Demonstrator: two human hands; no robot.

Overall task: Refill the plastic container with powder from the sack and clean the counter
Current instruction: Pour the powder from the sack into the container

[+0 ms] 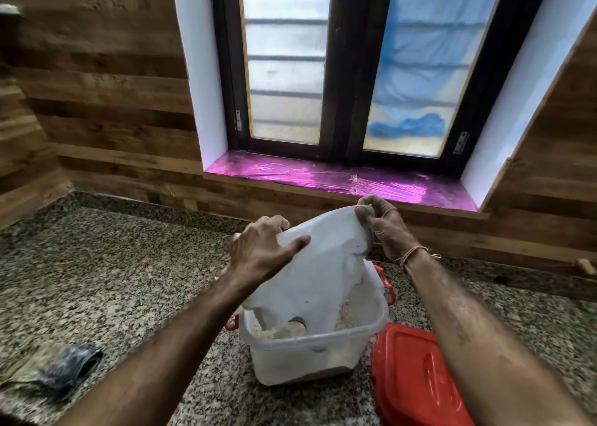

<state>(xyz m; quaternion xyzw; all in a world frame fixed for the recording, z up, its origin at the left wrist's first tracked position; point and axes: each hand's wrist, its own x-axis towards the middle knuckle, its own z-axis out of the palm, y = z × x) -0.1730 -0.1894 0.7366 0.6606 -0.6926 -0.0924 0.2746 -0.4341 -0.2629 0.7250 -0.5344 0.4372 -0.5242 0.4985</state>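
Overhead, sack (318, 264) mouth-down into container (310, 351), both hands' (263, 251) grip pinching it.

Wood-panelled wall (113, 108), dark-framed frosted window (349, 63) above a pink foil-covered sill (323, 176).

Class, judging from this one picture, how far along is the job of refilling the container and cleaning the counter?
Done: the red lid lies off beside the plastic container, which already holds some powder. In hand: the left hand and right hand hold the white sack upended, its mouth down in the container. Left: closing the container, then cleaning the granite counter; a cloth lies at its left.
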